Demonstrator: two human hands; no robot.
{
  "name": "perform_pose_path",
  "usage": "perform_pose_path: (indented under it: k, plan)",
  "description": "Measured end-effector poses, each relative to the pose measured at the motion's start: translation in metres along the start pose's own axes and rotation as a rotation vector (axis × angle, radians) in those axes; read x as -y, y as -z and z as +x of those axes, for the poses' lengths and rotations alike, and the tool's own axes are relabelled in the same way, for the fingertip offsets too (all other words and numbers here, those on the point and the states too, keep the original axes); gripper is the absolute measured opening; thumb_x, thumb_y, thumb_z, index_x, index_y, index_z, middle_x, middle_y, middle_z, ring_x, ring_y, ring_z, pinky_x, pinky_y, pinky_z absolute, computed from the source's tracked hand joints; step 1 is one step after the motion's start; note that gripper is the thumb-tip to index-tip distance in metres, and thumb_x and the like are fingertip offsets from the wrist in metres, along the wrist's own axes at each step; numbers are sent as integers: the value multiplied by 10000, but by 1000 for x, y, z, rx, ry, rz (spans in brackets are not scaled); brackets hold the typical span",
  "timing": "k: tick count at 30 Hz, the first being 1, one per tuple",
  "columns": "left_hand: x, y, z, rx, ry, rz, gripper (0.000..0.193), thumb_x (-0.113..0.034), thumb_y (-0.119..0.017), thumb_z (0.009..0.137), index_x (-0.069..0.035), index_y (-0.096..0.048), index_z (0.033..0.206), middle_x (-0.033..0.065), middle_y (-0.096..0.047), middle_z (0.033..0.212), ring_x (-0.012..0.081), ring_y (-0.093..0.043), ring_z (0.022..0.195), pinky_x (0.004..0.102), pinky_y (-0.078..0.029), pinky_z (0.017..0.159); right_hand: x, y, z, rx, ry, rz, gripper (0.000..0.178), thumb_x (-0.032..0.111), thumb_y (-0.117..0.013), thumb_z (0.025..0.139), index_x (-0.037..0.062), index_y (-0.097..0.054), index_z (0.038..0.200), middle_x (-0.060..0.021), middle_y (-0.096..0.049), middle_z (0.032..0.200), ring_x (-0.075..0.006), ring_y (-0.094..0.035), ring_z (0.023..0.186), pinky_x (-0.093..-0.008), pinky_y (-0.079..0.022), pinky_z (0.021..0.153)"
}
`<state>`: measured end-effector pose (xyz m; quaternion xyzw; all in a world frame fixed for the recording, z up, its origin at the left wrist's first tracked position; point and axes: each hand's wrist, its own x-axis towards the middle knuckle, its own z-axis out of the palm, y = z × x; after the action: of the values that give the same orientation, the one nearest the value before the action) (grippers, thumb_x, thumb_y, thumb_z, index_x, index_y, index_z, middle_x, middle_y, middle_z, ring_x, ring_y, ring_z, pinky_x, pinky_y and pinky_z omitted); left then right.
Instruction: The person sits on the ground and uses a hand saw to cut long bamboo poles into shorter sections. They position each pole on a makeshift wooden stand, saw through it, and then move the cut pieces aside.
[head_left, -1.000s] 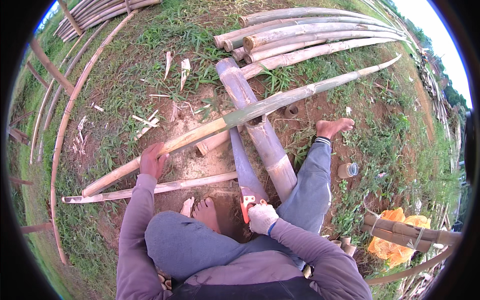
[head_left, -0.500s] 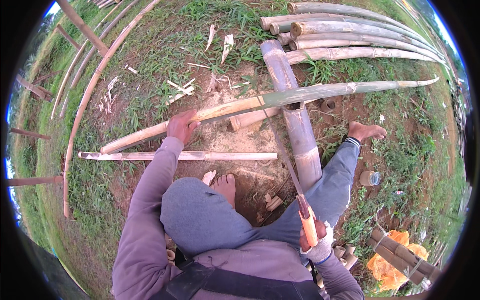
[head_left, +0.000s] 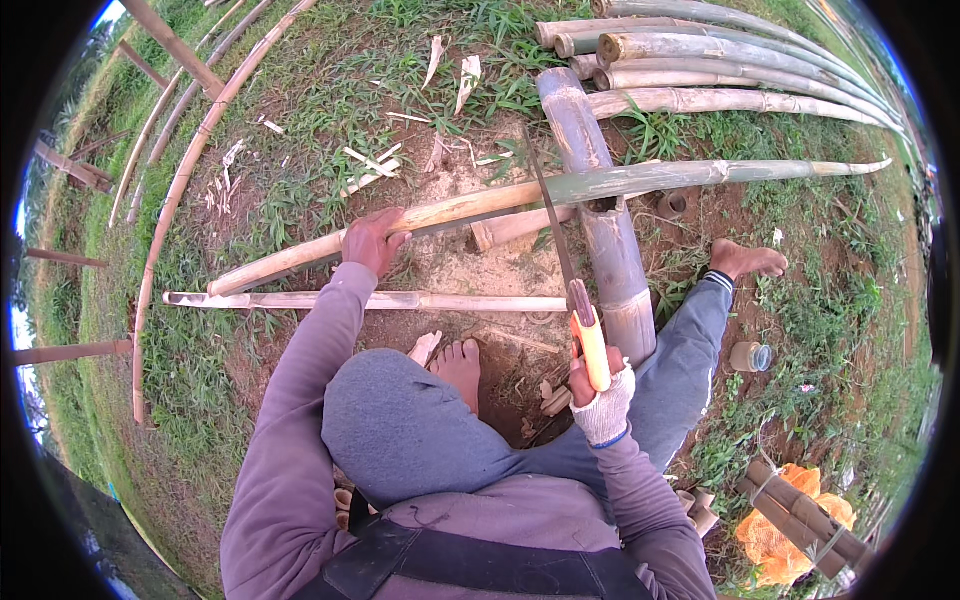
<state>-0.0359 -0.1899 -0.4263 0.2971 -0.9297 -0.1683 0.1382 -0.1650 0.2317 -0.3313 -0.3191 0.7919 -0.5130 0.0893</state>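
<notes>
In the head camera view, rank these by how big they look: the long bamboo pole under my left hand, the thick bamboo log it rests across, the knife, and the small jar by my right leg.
Largest to smallest:
1. long bamboo pole
2. thick bamboo log
3. knife, raised nearer the camera, so its look is flattering
4. small jar

Bare earth and grass [head_left: 300,120] carrying bamboo.
Stacked bamboo poles [head_left: 720,75] upper right; pale wood chips [head_left: 370,165] scattered upper centre.

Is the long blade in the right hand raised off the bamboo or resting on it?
Raised: the right hand holds the blade by its orange handle, tip angled up over the long bamboo pole; contact cannot be told.
</notes>
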Motion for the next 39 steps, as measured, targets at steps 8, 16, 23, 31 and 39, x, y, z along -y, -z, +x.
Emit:
perform_pose_path:
  k: [8,16,23,31,39]
  plan:
    - [2,-5,-1,-31,-5,-13,483,-314,-835,856,-126,-731,1288,123,-732,1299,343,-692,1176,453,-522,1049,-19,-12,22,-25,126,-106,136,24,-716,840,39,-581,845,-111,-572,763,-317,-579,598,-415,-441,545]
    - [4,-3,-4,-27,38,19,483,-333,-837,852,-154,-737,1289,91,-738,1296,322,-696,1169,441,-528,1039,-16,4,17,59,436,-399,133,16,-712,821,37,-585,856,-101,-570,740,-300,-574,575,-412,-459,549]
    - [-6,-3,-3,5,44,0,490,-261,-838,851,-139,-726,1312,119,-718,1327,349,-686,1185,438,-549,1017,-31,-20,25,-55,29,-19,118,33,-705,844,37,-587,851,-124,-565,708,-282,-577,589,-404,-462,566]
    - [-10,15,-79,-42,-132,115,546,-302,-837,825,-150,-683,1327,60,-724,1271,301,-691,1137,459,-531,990,-38,-41,72,-67,-88,115,194,158,-700,972,3,-593,1019,-98,-628,907,-132,-585,637,-316,-476,567]
    - [-4,7,-127,140,-102,267,743,-390,-891,753,-202,-622,1419,87,-572,1438,347,-528,1334,517,-431,1096,-23,-44,70,-69,-124,232,540,224,-664,1029,-60,-506,1460,-211,-663,1292,-235,-676,1067,-348,-540,936]
